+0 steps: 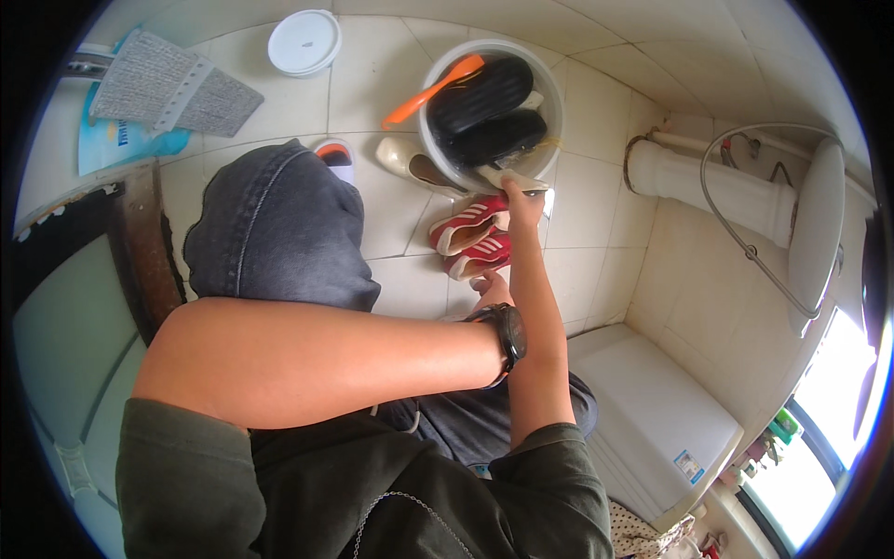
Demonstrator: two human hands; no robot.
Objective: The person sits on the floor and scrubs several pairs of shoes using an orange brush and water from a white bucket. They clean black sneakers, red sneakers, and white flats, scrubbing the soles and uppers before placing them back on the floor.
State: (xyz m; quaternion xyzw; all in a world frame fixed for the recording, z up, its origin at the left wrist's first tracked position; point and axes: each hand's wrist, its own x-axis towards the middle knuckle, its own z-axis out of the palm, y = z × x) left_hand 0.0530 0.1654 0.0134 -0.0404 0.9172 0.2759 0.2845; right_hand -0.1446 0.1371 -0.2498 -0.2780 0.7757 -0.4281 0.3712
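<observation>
My right hand [522, 202] grips a cream shoe [497, 173] at the near rim of a round white basin [555, 133]. Dark-soled shoes [482, 94] lie in water in the basin, soles up. An orange-handled brush [433, 91] leans across its left rim. Left of the basin, another cream slip-on shoe [398, 157] rests on the floor against it. A pair of red sneakers with white stripes [468, 237] sits below. My left forearm, wearing a black watch [513, 332], crosses my lap; the left hand is largely hidden by my right forearm.
A white lidded bucket [305, 42] stands at the back. A grey mop head [174, 84] and blue bag [105, 147] are at the left. An orange-lined slipper [336, 157] shows beyond my knee. Right are a pedestal washbasin [719, 189] and a white appliance [656, 412].
</observation>
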